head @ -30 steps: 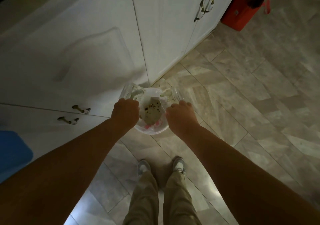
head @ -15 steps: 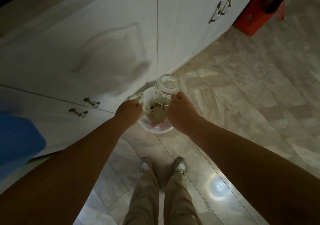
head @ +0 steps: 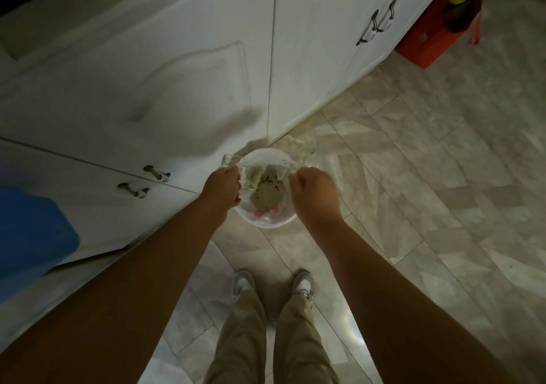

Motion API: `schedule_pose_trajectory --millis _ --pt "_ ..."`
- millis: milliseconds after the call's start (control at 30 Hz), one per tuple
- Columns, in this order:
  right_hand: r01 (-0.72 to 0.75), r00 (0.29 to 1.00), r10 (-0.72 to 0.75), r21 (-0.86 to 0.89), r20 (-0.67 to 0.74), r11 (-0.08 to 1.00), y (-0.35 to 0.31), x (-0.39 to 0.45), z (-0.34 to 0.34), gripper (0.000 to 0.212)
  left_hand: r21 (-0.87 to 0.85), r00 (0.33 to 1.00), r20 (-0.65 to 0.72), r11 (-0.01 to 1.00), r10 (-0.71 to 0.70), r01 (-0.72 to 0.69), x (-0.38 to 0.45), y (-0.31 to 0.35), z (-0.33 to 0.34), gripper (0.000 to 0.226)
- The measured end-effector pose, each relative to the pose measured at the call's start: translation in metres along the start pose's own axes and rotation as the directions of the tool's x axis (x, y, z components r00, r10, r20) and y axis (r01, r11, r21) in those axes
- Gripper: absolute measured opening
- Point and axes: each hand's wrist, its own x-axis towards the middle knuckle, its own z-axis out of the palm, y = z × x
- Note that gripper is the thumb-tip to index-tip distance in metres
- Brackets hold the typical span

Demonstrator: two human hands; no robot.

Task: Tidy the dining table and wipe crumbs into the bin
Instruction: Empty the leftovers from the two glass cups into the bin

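While the left hand [head: 223, 187] and right hand [head: 313, 191] each grip a clear drinking glass [head: 233, 163] tipped over the small white plastic-lined bin [head: 266, 221] between them, a slip could drop glass or scatter crumbs past its rim.

Two hands, the left hand [head: 222, 188] and the right hand [head: 313, 196], each grip one clear glass: a left glass [head: 236, 167] and a blurred right glass [head: 297, 150]. One lined bin [head: 266, 221]. Two shoes [head: 243, 284]. Four cabinet handles [head: 156, 173]. One red box [head: 428, 41].
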Motion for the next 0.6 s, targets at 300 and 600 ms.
schedule_pose_trajectory --millis 300,600 --pt "-0.125 0.983 0.181 0.837 0.031 0.534 0.030 -0.037 -0.050 0.036 -0.191 0.950 0.277 0.977 0.142 -0.091 -0.050 0.016 0.016 0.018" --pt "-0.045 0.996 -0.062 0.952 0.067 0.304 0.014 -0.037 -0.098 0.032 -0.279 0.815 0.493 0.942 0.305 -0.185 -0.099 0.056 0.015 0.045"
